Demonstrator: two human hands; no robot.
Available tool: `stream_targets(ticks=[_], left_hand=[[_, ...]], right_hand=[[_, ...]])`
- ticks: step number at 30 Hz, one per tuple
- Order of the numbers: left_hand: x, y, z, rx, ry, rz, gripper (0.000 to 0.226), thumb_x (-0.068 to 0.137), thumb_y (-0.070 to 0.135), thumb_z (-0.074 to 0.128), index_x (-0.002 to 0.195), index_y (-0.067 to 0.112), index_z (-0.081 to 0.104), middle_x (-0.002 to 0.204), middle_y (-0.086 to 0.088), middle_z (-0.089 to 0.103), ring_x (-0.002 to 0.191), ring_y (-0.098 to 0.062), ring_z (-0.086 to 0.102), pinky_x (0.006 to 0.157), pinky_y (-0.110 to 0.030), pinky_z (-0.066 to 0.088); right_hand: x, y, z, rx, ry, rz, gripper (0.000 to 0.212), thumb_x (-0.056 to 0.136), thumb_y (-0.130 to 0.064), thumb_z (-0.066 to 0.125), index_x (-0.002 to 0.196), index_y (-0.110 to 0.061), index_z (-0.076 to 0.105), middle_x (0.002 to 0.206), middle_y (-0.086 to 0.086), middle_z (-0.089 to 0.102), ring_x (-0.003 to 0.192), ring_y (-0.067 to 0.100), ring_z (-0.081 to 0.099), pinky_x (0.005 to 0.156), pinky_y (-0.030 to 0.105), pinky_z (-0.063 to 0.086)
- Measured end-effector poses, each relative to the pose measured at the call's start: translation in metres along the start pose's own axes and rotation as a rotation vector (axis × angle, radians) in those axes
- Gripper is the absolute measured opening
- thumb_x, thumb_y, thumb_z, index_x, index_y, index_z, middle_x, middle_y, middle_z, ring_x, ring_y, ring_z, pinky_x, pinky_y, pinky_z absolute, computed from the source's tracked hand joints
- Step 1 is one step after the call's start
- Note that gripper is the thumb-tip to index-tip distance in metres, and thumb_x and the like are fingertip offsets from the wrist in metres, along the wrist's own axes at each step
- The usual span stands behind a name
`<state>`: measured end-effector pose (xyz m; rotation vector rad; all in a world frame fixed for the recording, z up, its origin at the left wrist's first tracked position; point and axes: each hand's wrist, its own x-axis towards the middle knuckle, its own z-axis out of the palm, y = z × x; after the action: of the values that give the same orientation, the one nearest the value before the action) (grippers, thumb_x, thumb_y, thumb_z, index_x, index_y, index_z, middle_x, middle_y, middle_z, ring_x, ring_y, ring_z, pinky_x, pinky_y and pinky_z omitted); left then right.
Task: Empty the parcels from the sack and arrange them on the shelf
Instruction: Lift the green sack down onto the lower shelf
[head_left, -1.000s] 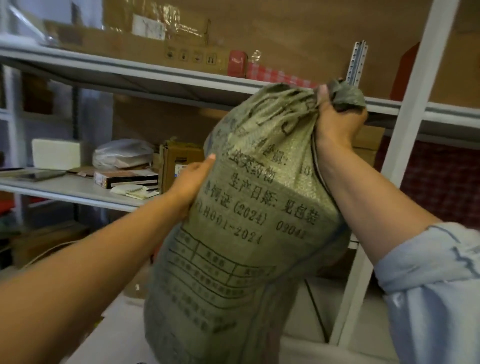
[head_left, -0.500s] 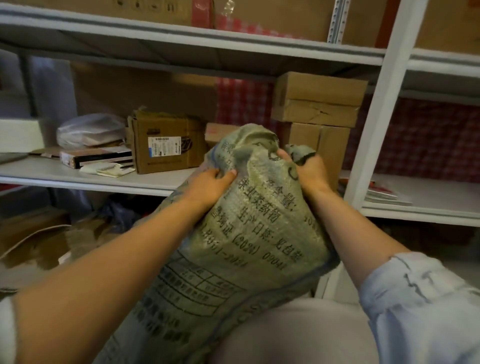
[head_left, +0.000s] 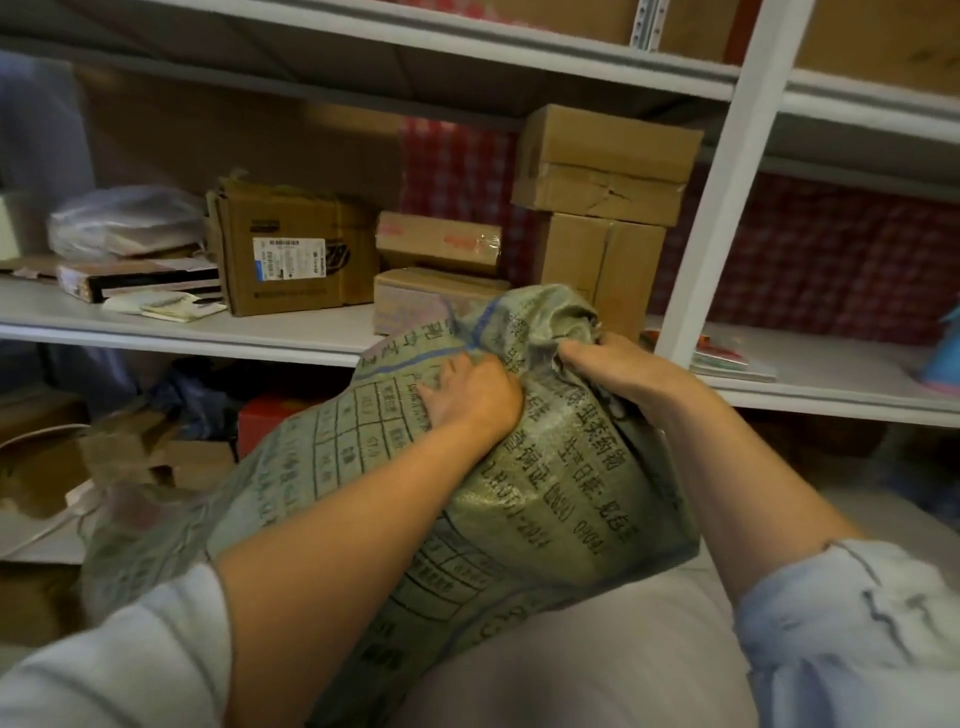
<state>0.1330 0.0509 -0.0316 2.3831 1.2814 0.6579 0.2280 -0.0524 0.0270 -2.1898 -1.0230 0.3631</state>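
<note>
A bulging green woven sack (head_left: 545, 499) with black printed text lies tilted across my lap, its bunched mouth pointing at the white shelf (head_left: 249, 332). My left hand (head_left: 470, 397) grips the fabric just below the mouth. My right hand (head_left: 618, 366) clutches the gathered mouth itself. The parcels inside the sack are hidden. The shelf board holds a brown box with a white label (head_left: 296, 249), two small taped boxes (head_left: 439, 244) stacked, and two larger boxes (head_left: 602, 197) stacked by the upright.
A white upright post (head_left: 727, 176) splits the shelf; thin booklets (head_left: 727, 358) lie right of it. At the left sit a plastic-wrapped bundle (head_left: 124, 221) and flat packets (head_left: 140, 278). Cardboard and a red box (head_left: 270, 415) lie under the shelf.
The sack has come down from shelf height onto my lap. My left hand shifted from its side up to the fabric near the mouth; my right hand kept its hold.
</note>
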Motion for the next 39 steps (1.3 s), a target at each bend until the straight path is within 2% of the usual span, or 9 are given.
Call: stream_targets(ticks=[4,9,13,17,24,28,32,35,39], left_hand=[[0.004,0.010,0.016,-0.049,-0.087,0.073,0.042,0.095,0.035,0.039,0.129,0.015,0.053,0.140,-0.010,0.045,0.132,-0.031,0.040,0.113,-0.058,0.021],[-0.004,0.001,0.030,-0.341,-0.265,0.171,0.033,0.095,0.027,0.045,0.122,0.015,0.060,0.128,-0.012,0.059,0.120,-0.030,0.054,0.105,-0.038,0.041],[0.002,-0.064,0.024,-0.112,-0.128,-0.009,0.042,0.095,0.036,0.043,0.134,0.024,0.050,0.137,-0.011,0.051,0.126,-0.032,0.048,0.108,-0.045,0.038],[-0.002,-0.129,0.038,-0.015,-0.169,-0.104,0.051,0.098,0.039,0.036,0.144,0.017,0.036,0.144,-0.018,0.042,0.133,-0.036,0.039,0.111,-0.046,0.033],[-0.024,-0.134,0.059,-0.218,0.144,-0.233,0.054,0.098,0.034,0.038,0.146,0.010,0.031,0.155,-0.014,0.025,0.145,-0.029,0.018,0.120,-0.041,0.016],[-0.050,-0.111,0.073,-0.296,0.251,-0.360,0.047,0.101,0.028,0.029,0.144,0.011,0.036,0.153,-0.018,0.025,0.142,-0.034,0.024,0.117,-0.047,0.020],[-0.068,-0.083,0.086,-0.406,0.310,-0.459,0.050,0.100,0.028,0.031,0.147,0.011,0.031,0.154,-0.016,0.025,0.141,-0.033,0.025,0.117,-0.048,0.020],[-0.094,-0.070,0.095,-0.464,0.366,-0.542,0.057,0.098,0.033,0.039,0.149,0.011,0.025,0.157,-0.013,0.016,0.144,-0.032,0.019,0.118,-0.047,0.018],[-0.143,-0.064,0.115,-0.548,0.517,-0.846,0.083,0.090,0.039,0.055,0.152,0.012,0.007,0.160,-0.009,0.005,0.146,-0.032,0.012,0.120,-0.049,0.010]], right_hand=[[-0.004,0.014,-0.010,0.027,-0.152,0.103,0.099,0.074,-0.067,0.064,0.150,-0.015,0.025,0.154,0.007,0.031,0.137,0.030,0.038,0.108,0.039,0.035],[0.008,0.069,-0.005,0.170,0.080,0.261,0.059,0.077,-0.041,0.072,0.122,-0.008,0.055,0.116,0.009,0.061,0.102,0.029,0.060,0.093,0.038,0.050],[0.007,0.113,0.007,0.067,0.218,0.446,0.048,0.089,-0.032,0.057,0.127,-0.003,0.054,0.125,0.017,0.058,0.113,0.035,0.058,0.085,0.035,0.048],[-0.003,0.134,0.020,0.079,0.357,0.591,0.037,0.098,-0.012,0.039,0.130,0.004,0.049,0.135,0.021,0.050,0.124,0.037,0.049,0.100,0.039,0.043],[-0.005,0.139,0.034,0.248,0.462,0.523,0.052,0.092,-0.030,0.045,0.136,-0.002,0.044,0.139,0.021,0.048,0.125,0.041,0.047,0.106,0.045,0.038],[0.000,0.144,0.029,0.450,0.204,0.458,0.114,0.047,-0.078,0.069,0.138,-0.014,0.045,0.139,0.012,0.050,0.124,0.034,0.050,0.102,0.047,0.043],[-0.003,0.146,0.020,0.529,0.008,0.406,0.055,0.065,-0.026,0.083,0.113,-0.014,0.059,0.106,0.012,0.068,0.089,0.028,0.067,0.069,0.033,0.055],[0.001,0.177,0.027,0.606,0.055,0.417,0.058,0.049,-0.016,0.081,0.104,-0.015,0.064,0.095,0.010,0.072,0.084,0.031,0.070,0.079,0.045,0.058],[0.019,0.241,0.040,0.638,0.081,0.404,0.067,0.037,-0.013,0.071,0.103,-0.023,0.067,0.097,0.009,0.072,0.086,0.033,0.069,0.081,0.052,0.057]])
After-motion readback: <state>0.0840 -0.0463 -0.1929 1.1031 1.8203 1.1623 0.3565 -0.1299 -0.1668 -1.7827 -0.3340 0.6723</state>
